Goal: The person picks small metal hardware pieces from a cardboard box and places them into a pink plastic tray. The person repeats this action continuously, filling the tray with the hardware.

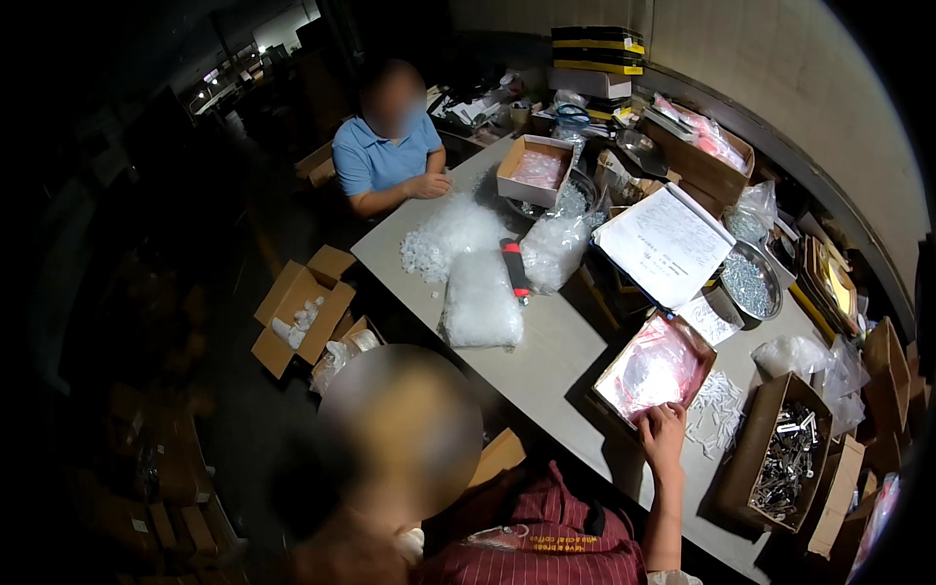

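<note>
My right hand reaches to the near edge of a shallow cardboard box, fingers bent and closed. Whatever the fingertips grip there is hidden. Inside the box lie clear plastic packets with pink-red parts, shining under the light. White small tubular pieces are scattered right beside the box. Next to them stands a deeper carton holding many shiny metal parts. My left hand does not show. A blurred patch covers the lower middle of the view.
Clear bags of white pieces, a loose white heap and a red-black tool lie on the grey table. A clipboard and metal bowl stand right. Across sits a person in blue. Open cartons stand left.
</note>
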A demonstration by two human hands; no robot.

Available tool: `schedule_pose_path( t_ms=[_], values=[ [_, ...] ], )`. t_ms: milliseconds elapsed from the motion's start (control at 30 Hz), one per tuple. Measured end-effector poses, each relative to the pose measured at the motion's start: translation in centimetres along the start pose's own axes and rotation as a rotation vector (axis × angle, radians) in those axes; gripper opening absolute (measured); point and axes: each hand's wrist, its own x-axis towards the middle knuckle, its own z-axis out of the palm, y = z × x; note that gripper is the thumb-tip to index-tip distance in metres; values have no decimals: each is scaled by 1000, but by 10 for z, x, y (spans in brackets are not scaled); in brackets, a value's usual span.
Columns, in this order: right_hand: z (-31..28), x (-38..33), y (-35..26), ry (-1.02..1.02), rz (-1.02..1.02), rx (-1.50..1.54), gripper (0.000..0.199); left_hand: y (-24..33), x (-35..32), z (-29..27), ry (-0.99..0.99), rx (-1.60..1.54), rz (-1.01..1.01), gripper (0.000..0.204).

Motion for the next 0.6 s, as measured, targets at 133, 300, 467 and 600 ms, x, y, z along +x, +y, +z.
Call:
schedule_pose_path(
  t_ms=[133, 300, 467, 600],
  values=[
    [2, -2, 5, -30, 3, 18, 15, 30, 7, 0, 296, -296, 101, 48],
    [-11, 4, 6, 100, 85, 221, 14, -12, -4, 39, 1377, 195, -89, 24],
    [-20, 32, 4, 147, 143, 82, 17, -60, -75, 31, 1982, 84, -755, 16],
    [8, 30, 33, 12, 58, -279, 47, -103, -169, 62, 2025, -152, -1004, 9]
  ],
)
